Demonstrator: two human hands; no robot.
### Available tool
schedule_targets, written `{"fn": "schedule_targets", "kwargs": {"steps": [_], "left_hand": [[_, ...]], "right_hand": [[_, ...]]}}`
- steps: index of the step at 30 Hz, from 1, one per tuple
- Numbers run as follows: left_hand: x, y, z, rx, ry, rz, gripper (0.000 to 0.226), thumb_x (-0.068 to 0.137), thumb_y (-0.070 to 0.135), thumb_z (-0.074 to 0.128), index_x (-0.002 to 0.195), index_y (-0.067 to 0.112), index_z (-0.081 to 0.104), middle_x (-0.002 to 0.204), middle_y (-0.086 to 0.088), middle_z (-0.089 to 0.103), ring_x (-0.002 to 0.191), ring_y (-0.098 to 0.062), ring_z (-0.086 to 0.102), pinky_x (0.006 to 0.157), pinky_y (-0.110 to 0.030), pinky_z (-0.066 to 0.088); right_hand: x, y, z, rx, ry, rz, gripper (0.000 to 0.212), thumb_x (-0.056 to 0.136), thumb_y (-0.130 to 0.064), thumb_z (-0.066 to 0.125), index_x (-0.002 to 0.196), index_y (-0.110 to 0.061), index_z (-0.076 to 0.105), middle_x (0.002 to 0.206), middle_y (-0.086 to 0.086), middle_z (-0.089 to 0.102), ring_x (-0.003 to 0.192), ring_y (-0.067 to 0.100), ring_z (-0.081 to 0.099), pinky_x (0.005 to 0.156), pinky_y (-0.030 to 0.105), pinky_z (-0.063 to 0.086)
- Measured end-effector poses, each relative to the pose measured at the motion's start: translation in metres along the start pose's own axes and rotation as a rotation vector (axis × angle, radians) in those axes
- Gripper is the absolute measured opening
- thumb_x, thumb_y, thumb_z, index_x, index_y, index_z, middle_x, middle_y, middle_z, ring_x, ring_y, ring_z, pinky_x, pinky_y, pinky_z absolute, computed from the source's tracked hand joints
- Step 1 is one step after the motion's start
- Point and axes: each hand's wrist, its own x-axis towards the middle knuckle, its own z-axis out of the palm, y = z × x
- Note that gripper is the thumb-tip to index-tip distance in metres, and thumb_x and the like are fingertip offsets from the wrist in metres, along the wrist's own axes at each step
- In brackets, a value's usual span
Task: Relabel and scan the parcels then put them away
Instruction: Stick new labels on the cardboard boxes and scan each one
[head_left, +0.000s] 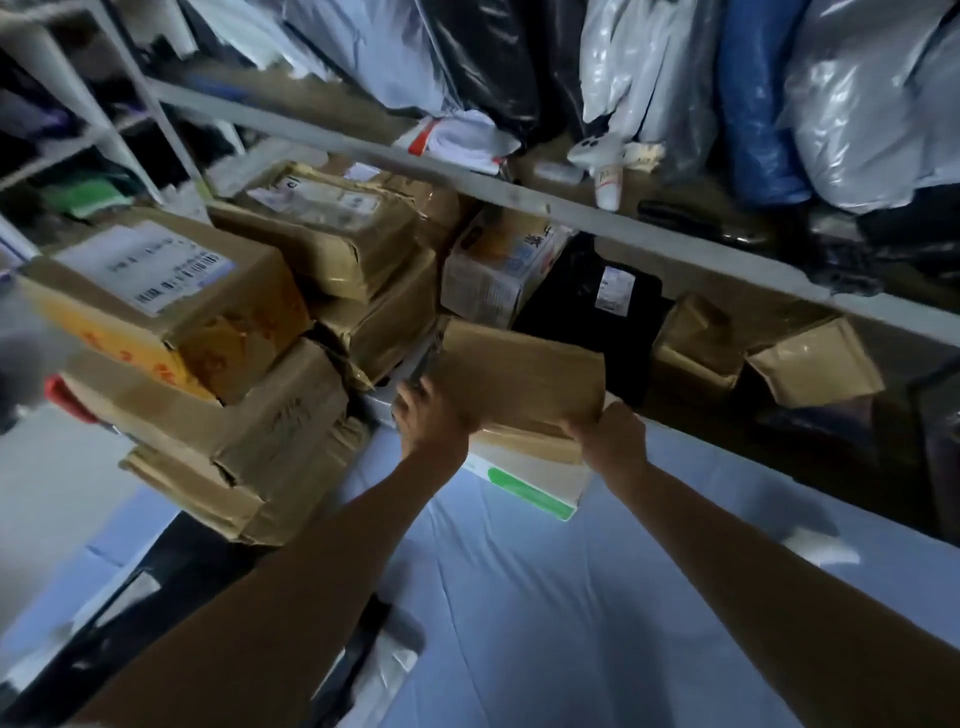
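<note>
Gripping a parcel (519, 379), left hand (431, 418) and right hand (608, 436) curl fingers round its near corners. Below the parcel lies a white box (524, 486); stacked boxes (234, 415) stand left of it.

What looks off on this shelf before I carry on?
The stack of brown boxes at left: the lower cartons are crumpled and dented, and the boxes sit skewed on each other. The parcel gripped by the left hand and right hand looks intact.

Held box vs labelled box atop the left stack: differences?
The held box is gripped by the left hand and right hand; the labelled box sits on the stack. The labelled box shows a white barcode label and orange print; the held box's visible face is plain. Both are brown cardboard.
</note>
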Motion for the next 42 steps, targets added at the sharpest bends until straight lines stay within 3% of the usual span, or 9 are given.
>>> {"fn": "schedule_targets", "kwargs": {"steps": [9,16,20,25,29,33,37,40,42], "left_hand": [[-0.008,0.003,-0.010,-0.134,0.013,-0.010,0.095,0.073,0.044,0.076,0.137,-0.002,0.023,0.139,-0.028,0.025,0.130,-0.043,0.030,0.111,-0.045,0.027],[-0.056,0.023,-0.017,-0.262,0.068,0.142,0.084,0.071,0.035,0.081,0.129,-0.003,0.032,0.130,-0.022,0.031,0.121,-0.039,0.036,0.104,-0.041,0.030],[-0.104,0.043,-0.006,-0.375,0.049,0.252,0.074,0.068,0.029,0.084,0.118,0.000,0.038,0.121,-0.018,0.034,0.108,-0.038,0.043,0.094,-0.042,0.037],[-0.183,0.069,0.015,-0.397,0.027,0.306,0.079,0.065,0.036,0.085,0.119,0.002,0.038,0.121,-0.017,0.034,0.105,-0.037,0.044,0.092,-0.045,0.041],[-0.250,0.079,0.040,-0.417,0.026,0.307,0.079,0.063,0.035,0.087,0.115,0.003,0.038,0.118,-0.016,0.034,0.101,-0.037,0.046,0.089,-0.048,0.044],[-0.304,0.087,0.060,-0.451,-0.010,0.277,0.082,0.063,0.034,0.087,0.120,0.005,0.036,0.117,-0.014,0.033,0.103,-0.038,0.046,0.091,-0.051,0.045],[-0.329,0.089,0.069,-0.465,-0.073,0.261,0.075,0.065,0.034,0.085,0.117,0.006,0.038,0.110,-0.008,0.036,0.097,-0.035,0.051,0.085,-0.048,0.050],[-0.331,0.085,0.066,-0.436,-0.187,0.202,0.056,0.082,0.039,0.072,0.120,0.004,0.051,0.107,-0.009,0.058,0.091,-0.027,0.057,0.074,-0.034,0.049],[-0.340,0.085,0.058,-0.808,-0.419,0.055,0.053,0.092,0.049,0.054,0.119,0.004,0.057,0.093,-0.008,0.061,0.081,-0.024,0.057,0.064,-0.030,0.047]], "right_hand": [[0.002,0.005,-0.003,0.067,0.032,-0.015,0.034,0.076,-0.022,0.077,0.083,-0.005,0.048,0.073,0.009,0.050,0.077,0.027,0.056,0.062,0.030,0.042],[-0.040,0.029,-0.052,0.316,0.116,0.157,0.064,0.062,-0.017,0.087,0.111,0.002,0.050,0.103,0.015,0.056,0.089,0.029,0.060,0.078,0.044,0.056],[-0.072,0.065,-0.100,0.412,0.106,0.218,0.046,0.056,-0.012,0.091,0.084,0.000,0.057,0.085,0.018,0.064,0.078,0.030,0.065,0.077,0.052,0.057],[-0.133,0.126,-0.159,0.417,0.123,0.200,0.032,0.061,-0.011,0.088,0.061,-0.003,0.057,0.071,0.017,0.065,0.067,0.028,0.064,0.072,0.038,0.058],[-0.175,0.183,-0.193,0.430,0.144,0.226,0.029,0.061,-0.012,0.087,0.075,-0.004,0.062,0.080,0.017,0.069,0.075,0.030,0.069,0.066,0.035,0.058],[-0.212,0.224,-0.214,0.357,0.169,0.219,0.029,0.068,-0.017,0.080,0.067,-0.007,0.053,0.061,0.009,0.054,0.056,0.023,0.053,0.055,0.029,0.041],[-0.236,0.243,-0.229,0.364,0.180,0.166,0.028,0.065,-0.012,0.080,0.079,0.000,0.060,0.068,0.011,0.059,0.065,0.026,0.060,0.061,0.033,0.047],[-0.253,0.251,-0.235,0.229,0.210,0.023,0.050,0.071,-0.013,0.075,0.116,-0.002,0.057,0.104,0.013,0.062,0.095,0.029,0.061,0.071,0.032,0.046],[-0.270,0.251,-0.236,-0.015,0.270,-0.153,0.062,0.077,-0.017,0.074,0.133,-0.008,0.048,0.124,0.008,0.053,0.108,0.028,0.055,0.081,0.031,0.045]]}}
